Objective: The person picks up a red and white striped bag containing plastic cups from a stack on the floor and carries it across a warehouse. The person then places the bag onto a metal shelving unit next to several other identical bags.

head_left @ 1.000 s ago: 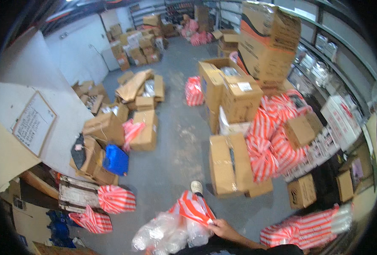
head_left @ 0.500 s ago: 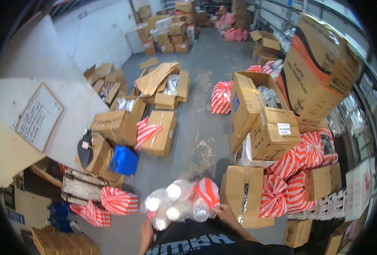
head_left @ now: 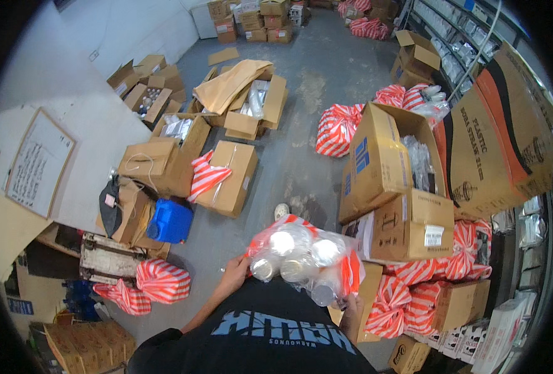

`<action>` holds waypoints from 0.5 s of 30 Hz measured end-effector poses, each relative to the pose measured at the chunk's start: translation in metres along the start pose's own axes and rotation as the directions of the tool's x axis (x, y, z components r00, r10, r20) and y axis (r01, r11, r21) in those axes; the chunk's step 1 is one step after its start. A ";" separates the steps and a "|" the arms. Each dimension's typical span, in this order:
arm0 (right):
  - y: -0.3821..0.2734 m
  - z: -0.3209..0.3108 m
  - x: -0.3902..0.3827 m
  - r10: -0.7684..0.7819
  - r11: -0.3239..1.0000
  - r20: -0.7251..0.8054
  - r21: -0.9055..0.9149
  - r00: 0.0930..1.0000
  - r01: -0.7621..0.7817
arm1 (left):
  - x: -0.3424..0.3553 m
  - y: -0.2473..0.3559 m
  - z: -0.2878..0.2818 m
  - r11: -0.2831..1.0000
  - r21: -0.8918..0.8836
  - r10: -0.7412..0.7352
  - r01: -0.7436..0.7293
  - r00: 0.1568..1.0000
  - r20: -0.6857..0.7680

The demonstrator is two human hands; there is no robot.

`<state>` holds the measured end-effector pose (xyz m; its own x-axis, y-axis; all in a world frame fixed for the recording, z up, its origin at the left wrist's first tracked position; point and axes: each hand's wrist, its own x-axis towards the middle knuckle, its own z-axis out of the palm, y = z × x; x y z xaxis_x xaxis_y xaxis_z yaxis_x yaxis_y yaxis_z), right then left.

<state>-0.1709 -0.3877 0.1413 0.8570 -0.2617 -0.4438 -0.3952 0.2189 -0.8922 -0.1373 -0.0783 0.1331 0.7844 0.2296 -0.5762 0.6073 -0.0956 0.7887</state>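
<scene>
In front of my chest I carry a clear plastic bag of jars [head_left: 295, 254], several round containers with silvery ends showing through the film. A red-and-white striped plastic bag [head_left: 353, 274] shows along its far edge and right side. My left hand [head_left: 236, 273] is closed on the bundle's left edge. Low at the right corner, my right hand [head_left: 351, 313] is closed on the striped plastic; some of its fingers are hidden. Whether the striped bag wraps under the whole bundle, I cannot tell.
Open cartons [head_left: 179, 128] and a blue jerrycan [head_left: 169, 220] stand on my left, with striped bundles [head_left: 163, 280] nearer. On my right are a tall stack of cartons [head_left: 376, 168], striped sacks [head_left: 390, 305] and a large leaning carton [head_left: 498, 134]. A grey floor aisle [head_left: 289, 124] runs between.
The bundle has shifted right in view. The striped plastic, bunched at its right before, now spreads along its far edge and right side. Both hands have moved right with it, still gripping.
</scene>
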 end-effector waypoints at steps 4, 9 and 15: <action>-0.036 0.048 0.070 0.087 0.995 -0.079 -0.037 0.993 -0.090 | 0.114 0.045 0.004 0.955 0.101 0.267 -0.278 0.957 0.114; -0.092 0.105 0.160 0.088 0.991 -0.191 -0.087 0.978 -0.106 | 0.237 0.128 0.009 0.987 0.144 0.031 -0.069 0.967 0.252; -0.153 0.173 0.245 0.067 0.996 -0.363 -0.022 0.929 -0.081 | 0.320 0.232 0.002 0.986 0.109 0.105 -0.125 0.980 0.170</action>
<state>0.1562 -0.3226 0.1834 0.6497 -0.5702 -0.5028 -0.4703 0.2183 -0.8551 0.2549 -0.0285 0.1308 0.8539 0.0499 -0.5180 0.5146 -0.2286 0.8264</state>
